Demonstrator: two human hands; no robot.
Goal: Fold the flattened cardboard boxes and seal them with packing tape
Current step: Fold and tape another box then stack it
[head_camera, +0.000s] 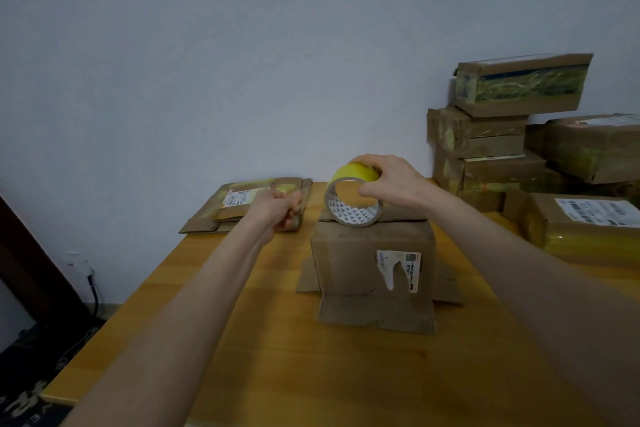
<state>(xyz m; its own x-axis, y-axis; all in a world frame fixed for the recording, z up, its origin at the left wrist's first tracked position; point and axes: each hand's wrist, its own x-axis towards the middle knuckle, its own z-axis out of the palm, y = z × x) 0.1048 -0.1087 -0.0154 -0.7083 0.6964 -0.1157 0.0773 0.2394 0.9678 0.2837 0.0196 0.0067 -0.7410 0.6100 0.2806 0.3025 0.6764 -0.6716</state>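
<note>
Yellow tape roll [353,196] stands on edge atop upright box [374,270], mid table [242,340]. Right hand [391,184] grips roll. Left hand [280,210] just left, fingers curled; tape end there? Cannot tell. Pull likely runs leftward.

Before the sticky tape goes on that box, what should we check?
1. Right hand grips the yellow tape roll: ok.
2. The roll sits at the top of the cardboard box: ok.
3. Left hand pinches the tape end: cannot tell, clear tape hardly shows.
4. Top flaps shut flat: cannot tell, the roll hides them.
5. Bottom flaps tucked in: not ok, they splay out on the wooden table.
</note>
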